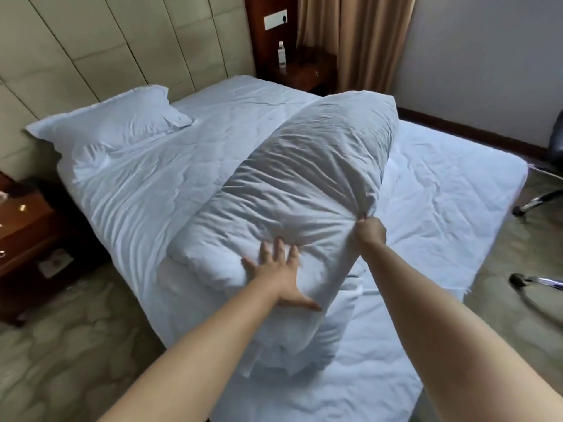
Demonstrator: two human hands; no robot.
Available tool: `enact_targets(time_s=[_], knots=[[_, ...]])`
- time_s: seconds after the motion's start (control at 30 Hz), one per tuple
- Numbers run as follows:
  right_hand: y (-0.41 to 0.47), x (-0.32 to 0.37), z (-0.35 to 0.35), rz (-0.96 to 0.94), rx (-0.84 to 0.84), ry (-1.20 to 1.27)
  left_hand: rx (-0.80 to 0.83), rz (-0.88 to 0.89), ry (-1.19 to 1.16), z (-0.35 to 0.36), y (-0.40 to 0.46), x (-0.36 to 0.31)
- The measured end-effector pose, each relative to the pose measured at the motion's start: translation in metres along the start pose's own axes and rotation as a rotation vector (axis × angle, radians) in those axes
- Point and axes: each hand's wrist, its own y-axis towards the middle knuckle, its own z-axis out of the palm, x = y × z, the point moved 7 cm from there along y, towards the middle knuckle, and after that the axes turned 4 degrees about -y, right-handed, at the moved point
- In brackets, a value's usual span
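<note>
From the head camera, the big white pillow (304,178) stands tilted over the middle of the bed (441,193). Its near end rests on bunched bedding and its far end is lifted toward the curtain (356,41). The left hand (281,278) lies flat against the pillow's near lower face, with the fingers straight and spread and the thumb out to the side, pressing rather than gripping. The right hand (370,231) is curled tight at the pillow's right edge, pinching a gathered knot of the case, and creases fan out from it across the fabric.

The pillow looks light, soft and bulky. The filling gives under the flat palm and the loose cotton case slides over it, so a pull on the cloth alone would likely stretch the case instead of moving the whole thing. Corners and edge seams look like the surest holds, with an open palm under or against the body to steady it. It seems neither fragile nor slippery.

A second pillow (112,123) lies at the padded headboard (91,41), on top of a white duvet (137,184) that covers the left half of the bed. A water bottle (282,54) stands on the far nightstand (304,71), but its label is too small to read, and no other writing or brand can be made out
</note>
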Motion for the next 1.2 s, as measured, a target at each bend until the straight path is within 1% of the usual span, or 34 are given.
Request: enact_targets(time_s=[0.17, 0.2, 0.27, 0.37, 0.47, 0.57, 0.63, 0.7, 0.73, 0.77, 0.83, 0.87, 0.93, 1.0, 1.03, 1.1, 1.17, 1.2], knots=[[0.009, -0.002, 0.016, -0.057, 0.073, -0.064, -0.036, -0.119, -0.022, 0.015, 0.010, -0.009], [0.013, -0.002, 0.018, -0.076, 0.089, -0.077, -0.065, -0.123, -0.012, 0.015, 0.012, -0.015], [0.019, 0.009, 0.020, -0.144, 0.159, -0.072, -0.179, -0.110, 0.062, 0.002, 0.013, -0.024], [0.022, 0.051, 0.018, -0.302, 0.260, 0.001, -0.350, -0.104, 0.129, -0.043, -0.001, -0.027], [0.022, 0.111, -0.001, -0.439, 0.351, 0.109, -0.492, -0.217, 0.172, -0.116, -0.035, -0.027], [0.024, 0.155, -0.037, -0.508, 0.326, 0.225, -0.610, -0.302, 0.183, -0.173, -0.069, -0.045], [0.027, 0.154, -0.064, -0.531, 0.264, 0.237, -0.662, -0.289, 0.153, -0.181, -0.077, -0.076], [0.037, 0.118, -0.084, -0.506, 0.215, 0.152, -0.651, -0.257, 0.070, -0.155, -0.069, -0.113], [0.047, 0.088, -0.085, -0.480, 0.230, 0.047, -0.614, -0.243, 0.027, -0.129, -0.060, -0.131], [0.054, 0.053, -0.080, -0.461, 0.289, -0.085, -0.547, -0.232, -0.017, -0.098, -0.050, -0.147], [0.067, -0.021, -0.053, -0.404, 0.439, -0.362, -0.362, -0.236, -0.082, -0.035, -0.034, -0.167], [0.073, -0.052, -0.038, -0.356, 0.479, -0.407, -0.284, -0.241, -0.115, -0.010, -0.031, -0.170], [0.078, -0.090, -0.025, -0.269, 0.504, -0.413, -0.172, -0.217, -0.194, 0.020, -0.031, -0.170], [0.072, -0.109, -0.031, -0.200, 0.528, -0.388, -0.076, -0.187, -0.227, 0.030, -0.036, -0.169], [0.069, -0.113, -0.038, -0.194, 0.529, -0.369, -0.050, -0.183, -0.233, 0.030, -0.038, -0.167], [0.067, -0.113, -0.049, -0.210, 0.521, -0.323, -0.063, -0.209, -0.304, 0.022, -0.040, -0.161], [0.067, -0.107, -0.055, -0.241, 0.523, -0.283, -0.138, -0.223, -0.318, 0.005, -0.033, -0.150], [0.068, -0.101, -0.053, -0.270, 0.518, -0.285, -0.178, -0.229, -0.287, -0.005, -0.028, -0.144]])
